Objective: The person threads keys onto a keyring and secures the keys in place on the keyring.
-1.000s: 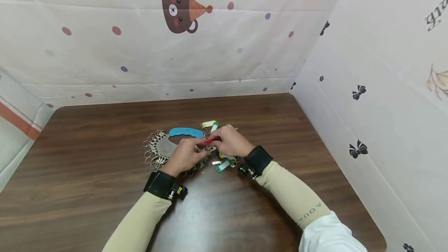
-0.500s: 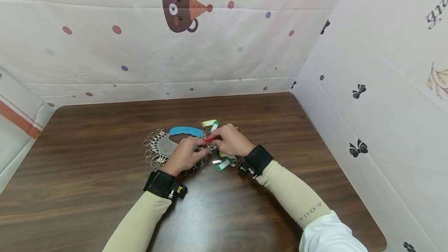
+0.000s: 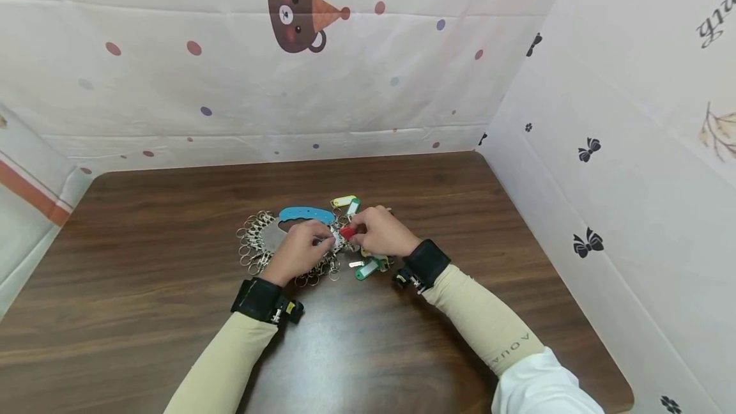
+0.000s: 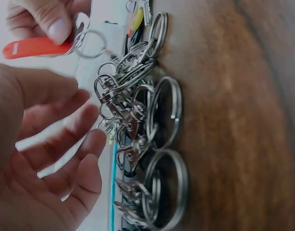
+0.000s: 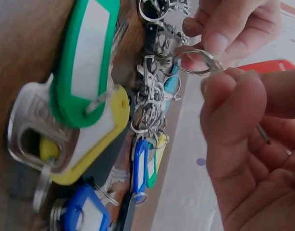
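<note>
My right hand [image 3: 382,233] pinches a red key tag [image 3: 347,232] near its ring end. A split ring [image 4: 92,44] hangs from the tag, and in the right wrist view a thin metal piece [image 5: 264,134] sticks out below my fingers. My left hand [image 3: 300,249] is just left of the tag; its fingers are loosely bent with nothing between them in the left wrist view. Under both hands lies a grey plate [image 3: 271,236] with a blue handle [image 3: 307,213]. Metal clips and large split rings [image 4: 167,187] line its edge, partly hidden by my left hand.
Near my right hand lie a green key tag [image 3: 367,269] and a yellow key tag [image 3: 344,200], with blue key tags [image 5: 87,211] visible in the right wrist view. The brown wooden table [image 3: 172,286] meets patterned cloth walls at its back and right.
My left hand has drawn back slightly to the left, away from the red key tag. The tag has turned and shows more of its face in my right hand, which stays nearly in place.
</note>
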Demonstrator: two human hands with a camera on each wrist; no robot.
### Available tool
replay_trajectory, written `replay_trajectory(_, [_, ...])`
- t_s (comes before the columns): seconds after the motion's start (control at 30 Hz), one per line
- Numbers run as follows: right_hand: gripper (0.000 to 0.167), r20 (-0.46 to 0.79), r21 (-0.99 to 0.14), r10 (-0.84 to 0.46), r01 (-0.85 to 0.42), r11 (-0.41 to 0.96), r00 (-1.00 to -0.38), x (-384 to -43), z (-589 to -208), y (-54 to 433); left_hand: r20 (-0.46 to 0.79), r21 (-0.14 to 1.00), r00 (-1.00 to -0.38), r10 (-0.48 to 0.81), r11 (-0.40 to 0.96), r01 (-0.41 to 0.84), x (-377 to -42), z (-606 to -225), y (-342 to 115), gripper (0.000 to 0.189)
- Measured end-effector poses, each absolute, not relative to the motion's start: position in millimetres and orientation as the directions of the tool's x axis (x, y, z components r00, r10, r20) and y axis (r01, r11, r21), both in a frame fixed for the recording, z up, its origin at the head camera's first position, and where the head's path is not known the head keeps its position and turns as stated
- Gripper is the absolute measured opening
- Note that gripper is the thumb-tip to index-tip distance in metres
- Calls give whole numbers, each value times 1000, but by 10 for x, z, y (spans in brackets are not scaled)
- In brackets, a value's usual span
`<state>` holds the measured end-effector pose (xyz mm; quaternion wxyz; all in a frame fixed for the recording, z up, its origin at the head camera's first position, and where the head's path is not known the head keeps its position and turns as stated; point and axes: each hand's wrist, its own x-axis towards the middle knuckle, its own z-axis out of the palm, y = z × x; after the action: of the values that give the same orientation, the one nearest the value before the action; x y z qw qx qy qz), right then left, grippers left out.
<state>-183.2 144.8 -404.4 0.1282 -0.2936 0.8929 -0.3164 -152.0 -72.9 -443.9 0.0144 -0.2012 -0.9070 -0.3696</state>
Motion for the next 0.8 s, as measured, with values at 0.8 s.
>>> replay_trajectory(0.8, [12,56,-638,-345,-299,710,-937,-1764,-4116,1675,28,646,-934,357,706,290,-1471,-4324,-672,9])
